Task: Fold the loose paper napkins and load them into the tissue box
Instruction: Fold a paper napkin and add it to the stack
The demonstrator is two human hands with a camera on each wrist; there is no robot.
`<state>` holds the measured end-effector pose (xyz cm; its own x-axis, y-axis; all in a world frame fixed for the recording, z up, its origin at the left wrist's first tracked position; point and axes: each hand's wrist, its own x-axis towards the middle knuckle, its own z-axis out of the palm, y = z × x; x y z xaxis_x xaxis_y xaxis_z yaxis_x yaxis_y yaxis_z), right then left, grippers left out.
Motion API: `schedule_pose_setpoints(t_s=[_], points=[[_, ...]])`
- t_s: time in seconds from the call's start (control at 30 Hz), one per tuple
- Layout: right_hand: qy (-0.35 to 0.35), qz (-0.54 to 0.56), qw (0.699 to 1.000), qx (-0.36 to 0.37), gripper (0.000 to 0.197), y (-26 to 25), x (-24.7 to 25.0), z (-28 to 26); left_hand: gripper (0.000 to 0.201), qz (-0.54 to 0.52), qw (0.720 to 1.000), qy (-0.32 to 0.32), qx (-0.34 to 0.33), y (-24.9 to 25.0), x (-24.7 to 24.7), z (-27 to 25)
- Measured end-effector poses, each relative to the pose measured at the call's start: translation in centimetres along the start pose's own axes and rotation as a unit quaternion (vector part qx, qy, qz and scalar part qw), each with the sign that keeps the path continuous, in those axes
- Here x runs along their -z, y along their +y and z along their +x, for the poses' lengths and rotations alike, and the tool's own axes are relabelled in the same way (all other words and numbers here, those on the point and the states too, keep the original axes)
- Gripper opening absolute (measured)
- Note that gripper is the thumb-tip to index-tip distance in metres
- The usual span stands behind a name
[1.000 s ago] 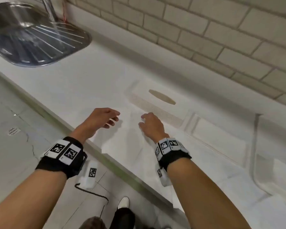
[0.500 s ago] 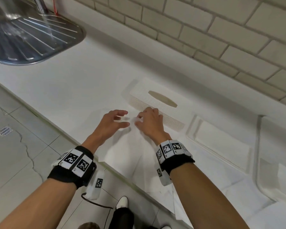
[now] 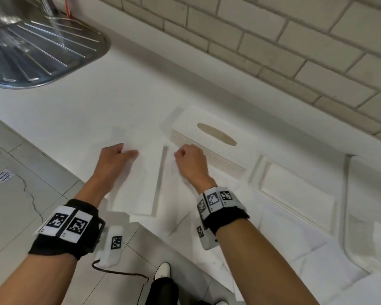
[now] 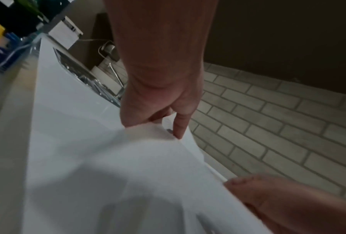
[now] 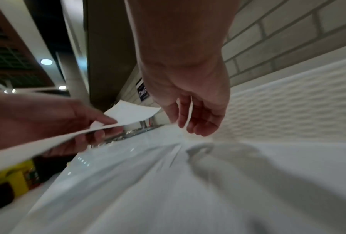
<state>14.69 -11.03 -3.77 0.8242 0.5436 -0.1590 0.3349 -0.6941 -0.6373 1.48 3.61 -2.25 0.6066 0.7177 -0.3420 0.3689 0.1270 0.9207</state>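
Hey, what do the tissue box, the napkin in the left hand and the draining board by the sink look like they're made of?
Tissue box: likely moulded plastic, matt white, with a woven-pattern relief on its sides; material not certain.
Napkin: thin white paper, matt; it bends and lifts where the left hand pinches its corner.
Draining board: metal, probably stainless steel, shiny with pressed ridges and reflections.

tissue box [image 3: 209, 142] behind napkins [image 3: 141, 183], sink [image 3: 31, 47] left

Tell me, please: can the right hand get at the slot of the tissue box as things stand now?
Probably yes. The right hand is right beside the tissue box, and the slot on top is uncovered, with nothing between them. But the hand now pinches a napkin, so it is not free.
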Motion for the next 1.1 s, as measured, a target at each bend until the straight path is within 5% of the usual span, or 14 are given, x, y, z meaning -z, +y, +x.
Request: schedule_pose_setpoints(t_s=[0.13, 0.27, 0.4, 0.6, 0.77, 0.87, 1.1], points=[[-0.049, -0.131, 0.989, -0.037, 0.056, -1.1, -3.5, -0.8, 0.014, 0.037, 0.999, -0.009, 0.032, -1.0, 0.7, -0.2], [-0.032, -0.155, 0.987, -0.03, 0.031, -2.1, -4.5, -0.6, 0.016, 0.042, 0.998, -0.007, 0.053, -2.5, 0.8, -0.1], [-0.03, -0.028, 0.998, -0.045, 0.017, -2.3, -3.4, -0.5, 0.014, 0.033, 0.997, -0.005, 0.075, -3.2, 1.0, 0.1], [0.101, 0.206, 0.973, -0.007, 0.012, -4.4, 3.0, -0.6, 0.013, 0.0, 0.997, 0.044, 0.066, -2.9, 1.1, 0.1], [0.019, 0.395, 0.918, 0.036, 0.02, -6.8, 8.9, -1.6, 0.004, -0.006, 0.998, 0.052, 0.018, -0.2, 0.3, -0.3], [-0.055, 0.385, 0.921, 0.027, 0.019, -6.5, 9.0, -2.2, 0.016, -0.034, 0.999, 0.001, 0.019, 1.7, -0.5, -1.4], [-0.043, 0.265, 0.963, -0.017, 0.02, -2.7, 3.6, -2.5, 0.054, -0.202, 0.96, -0.166, 0.103, 4.1, -2.5, -4.3]])
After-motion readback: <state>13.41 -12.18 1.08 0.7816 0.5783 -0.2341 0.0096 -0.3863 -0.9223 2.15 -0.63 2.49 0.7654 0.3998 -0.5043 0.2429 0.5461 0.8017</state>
